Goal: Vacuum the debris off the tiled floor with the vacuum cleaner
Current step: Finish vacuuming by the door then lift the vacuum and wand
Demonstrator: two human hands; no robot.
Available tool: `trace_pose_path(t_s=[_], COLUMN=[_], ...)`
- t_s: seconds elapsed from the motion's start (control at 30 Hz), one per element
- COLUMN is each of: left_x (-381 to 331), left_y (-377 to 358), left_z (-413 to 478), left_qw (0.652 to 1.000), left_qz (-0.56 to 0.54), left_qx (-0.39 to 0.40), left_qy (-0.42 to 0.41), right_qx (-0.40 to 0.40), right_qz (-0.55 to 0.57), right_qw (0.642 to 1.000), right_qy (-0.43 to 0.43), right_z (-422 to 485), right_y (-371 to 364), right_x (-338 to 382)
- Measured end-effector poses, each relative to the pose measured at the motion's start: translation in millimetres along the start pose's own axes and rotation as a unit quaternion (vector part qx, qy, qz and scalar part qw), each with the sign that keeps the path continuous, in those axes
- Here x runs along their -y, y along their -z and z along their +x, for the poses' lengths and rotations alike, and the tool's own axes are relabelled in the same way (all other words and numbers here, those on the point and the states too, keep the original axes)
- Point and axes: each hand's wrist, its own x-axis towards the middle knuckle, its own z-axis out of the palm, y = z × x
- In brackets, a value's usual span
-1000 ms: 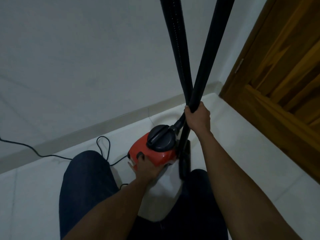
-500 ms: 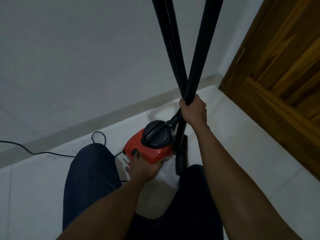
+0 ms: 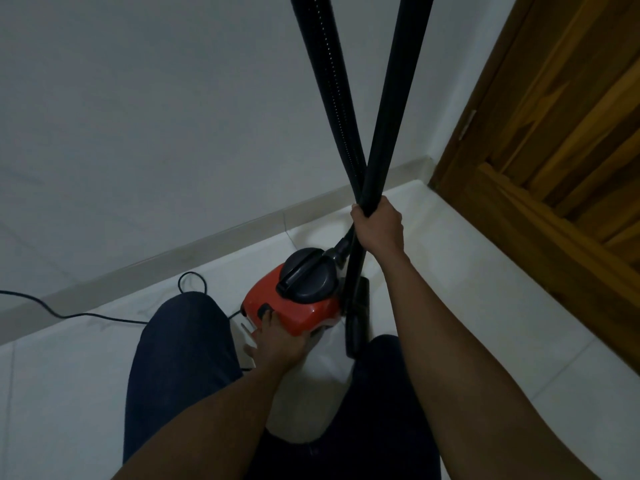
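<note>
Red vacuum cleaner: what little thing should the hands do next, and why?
Probably the left hand presses the black button on the red vacuum cleaner to start it: its fingers lie there, and the right hand grips the ribbed black hose and smooth black tube.

1 vacuum cleaner [image 3: 298,313], red, under the left hand [image 3: 280,344]. 1 ribbed hose [image 3: 329,81] and 1 smooth wand [image 3: 398,81] (so two black tubes), crossing at the right hand [image 3: 379,226]. 1 power cord [image 3: 69,315], left of both hands. 1 wooden door [image 3: 571,133], right of them.
</note>
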Motion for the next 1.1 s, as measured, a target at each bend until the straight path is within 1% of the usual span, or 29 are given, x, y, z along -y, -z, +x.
trace_pose_path(t_s=[0.13, 0.27, 0.37, 0.47, 0.53, 0.77, 0.83, 0.9, 0.97, 1.0, 1.1], left_x=[-12, -19, -26, -25, -21, -20, -23, -32, -42, -47, -53], left_y=[3, 7, 13, 14, 10, 4, 8, 14, 20, 23, 27], left_z=[-3, -4, -6, -2, 7, 18, 20, 20, 22, 25, 41], left_qw=[1.000, 1.000, 0.999, 0.997, 0.996, 0.997, 0.997, 0.994, 0.989, 0.989, 0.992], left_qz=[-0.004, -0.012, -0.041, -0.064, -0.052, -0.025, -0.058, -0.102, -0.121, -0.109, -0.023], left_qx=[0.014, 0.007, 0.002, 0.004, 0.009, 0.005, -0.018, -0.042, -0.049, -0.059, -0.079], left_qy=[0.024, 0.022, 0.017, 0.047, 0.069, 0.071, 0.053, -0.007, -0.064, -0.079, -0.091], right_qx=[-0.004, -0.005, -0.006, -0.006, -0.006, -0.001, 0.000, -0.001, -0.001, -0.002, -0.004], right_qz=[0.000, -0.004, -0.004, -0.006, -0.010, -0.015, -0.015, -0.016, -0.017, -0.017, -0.021], right_qw=[1.000, 1.000, 1.000, 1.000, 1.000, 1.000, 1.000, 1.000, 1.000, 1.000, 1.000], right_qy=[0.002, 0.003, 0.001, 0.001, 0.001, 0.001, 0.002, 0.004, 0.007, 0.008, 0.014], right_z=[-1, -1, -1, 0, 0, -2, -3, -3, -3, -3, -2], right_y=[0, -1, -3, -3, -2, -1, -1, -1, -1, -1, -1], right_x=[-2, -3, -3, -4, -4, -3, -3, -3, -3, -4, -7])
